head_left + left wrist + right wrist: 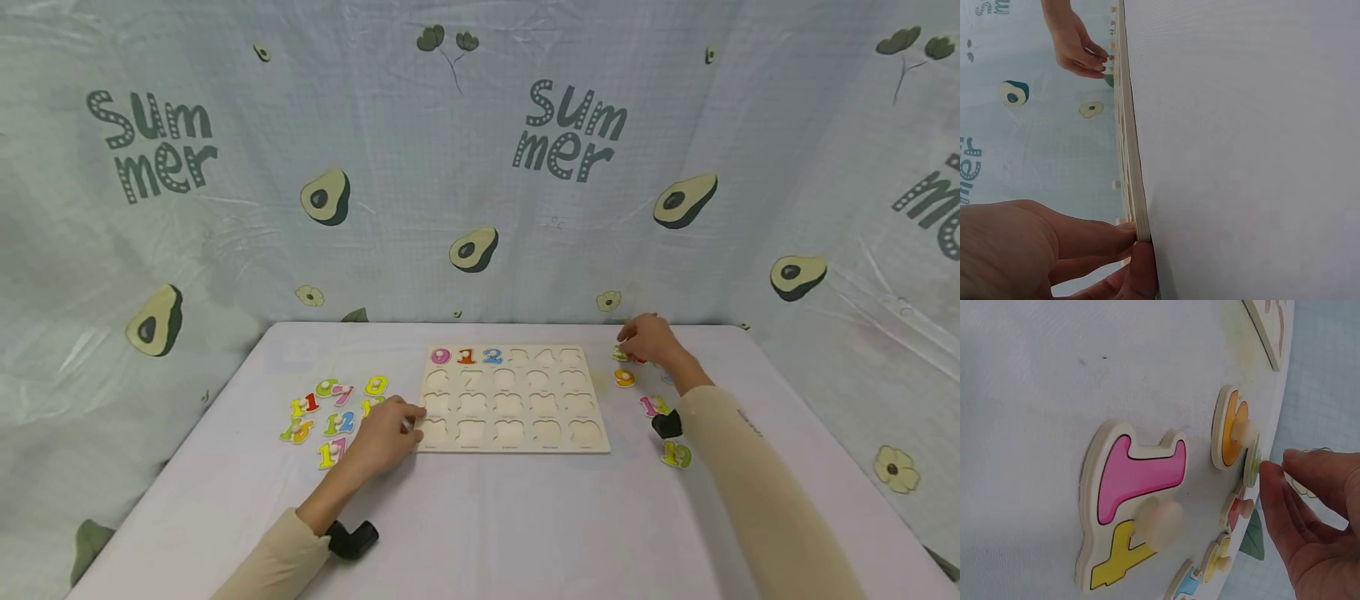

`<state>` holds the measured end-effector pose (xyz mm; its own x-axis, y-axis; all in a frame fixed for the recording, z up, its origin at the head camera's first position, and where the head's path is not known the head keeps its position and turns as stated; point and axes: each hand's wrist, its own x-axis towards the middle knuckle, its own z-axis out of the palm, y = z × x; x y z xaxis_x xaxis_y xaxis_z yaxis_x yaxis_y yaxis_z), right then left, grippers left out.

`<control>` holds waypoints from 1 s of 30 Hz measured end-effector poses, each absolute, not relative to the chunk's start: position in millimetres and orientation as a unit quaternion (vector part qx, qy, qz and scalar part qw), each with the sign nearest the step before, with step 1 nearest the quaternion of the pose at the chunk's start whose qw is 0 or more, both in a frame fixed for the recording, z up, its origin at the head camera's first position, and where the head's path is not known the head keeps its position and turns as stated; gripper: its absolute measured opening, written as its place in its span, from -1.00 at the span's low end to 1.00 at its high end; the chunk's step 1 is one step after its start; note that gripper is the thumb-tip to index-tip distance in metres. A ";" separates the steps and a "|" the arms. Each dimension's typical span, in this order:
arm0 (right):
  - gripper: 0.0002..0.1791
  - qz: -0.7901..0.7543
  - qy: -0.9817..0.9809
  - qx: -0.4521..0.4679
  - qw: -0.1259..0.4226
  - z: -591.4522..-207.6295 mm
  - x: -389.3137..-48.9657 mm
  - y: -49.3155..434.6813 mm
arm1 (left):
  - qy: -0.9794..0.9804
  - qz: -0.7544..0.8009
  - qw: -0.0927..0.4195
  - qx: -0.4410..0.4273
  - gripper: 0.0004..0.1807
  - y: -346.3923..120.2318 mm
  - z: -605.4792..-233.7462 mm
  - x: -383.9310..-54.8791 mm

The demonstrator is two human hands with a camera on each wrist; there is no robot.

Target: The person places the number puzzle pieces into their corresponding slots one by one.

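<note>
A wooden number puzzle board [489,451] lies on the table, with a pink 0 [440,356], an orange 1 [467,356] and a blue 2 [492,356] in its top row. My left hand [387,435] pinches the board's left edge between thumb and fingers, as the left wrist view shows. At the right, my right hand [649,337] hovers by a green number piece [1251,464]. Its index fingertip meets the piece's knob in the right wrist view, while a small gap shows between thumb and index finger.
Right of the board lie an orange 9 [624,378], a pink and yellow 14 [1141,478], a green 19 [676,455] and a red piece [1234,512]. Several knobbed pieces, including a 12 [340,423] and a 17 [332,452], are spread left of the board.
</note>
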<state>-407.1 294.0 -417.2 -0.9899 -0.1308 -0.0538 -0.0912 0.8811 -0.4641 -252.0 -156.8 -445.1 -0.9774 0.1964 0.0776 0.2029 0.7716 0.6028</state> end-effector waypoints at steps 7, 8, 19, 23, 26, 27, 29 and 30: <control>-0.67 -0.249 0.966 -0.045 0.059 -420.8 -407.5 295.2 | -0.944 -0.313 -0.006 -0.102 -0.65 -155.5 -443.6 -251.7; -0.67 -0.248 0.966 -0.044 0.060 -420.9 -407.1 295.1 | -0.944 -0.313 -0.007 -0.100 -0.65 -155.6 -443.6 -251.7; -0.69 -0.239 0.969 -0.038 0.055 -421.1 -404.5 289.4 | -0.946 -0.309 -0.012 -0.103 -0.63 -156.3 -443.3 -250.9; -0.73 -0.245 0.968 -0.033 0.042 -424.1 -404.6 290.0 | -0.944 -0.313 -0.008 -0.106 -0.64 -156.2 -444.1 -251.9; -0.75 -0.248 0.968 -0.024 0.039 -425.9 -404.9 290.4 | -0.943 -0.314 -0.009 -0.106 -0.64 -156.4 -445.3 -253.0; -0.75 -0.250 0.967 -0.023 0.040 -426.4 -405.0 290.5 | -0.943 -0.314 -0.009 -0.107 -0.63 -156.7 -445.4 -253.2; -0.75 -0.249 0.967 -0.022 0.040 -427.6 -405.2 290.2 | -0.943 -0.316 -0.009 -0.108 -0.63 -157.4 -445.7 -253.1; -0.75 -0.246 0.968 -0.023 0.038 -427.9 -405.3 290.3 | -0.943 -0.316 -0.009 -0.108 -0.63 -157.7 -445.7 -252.8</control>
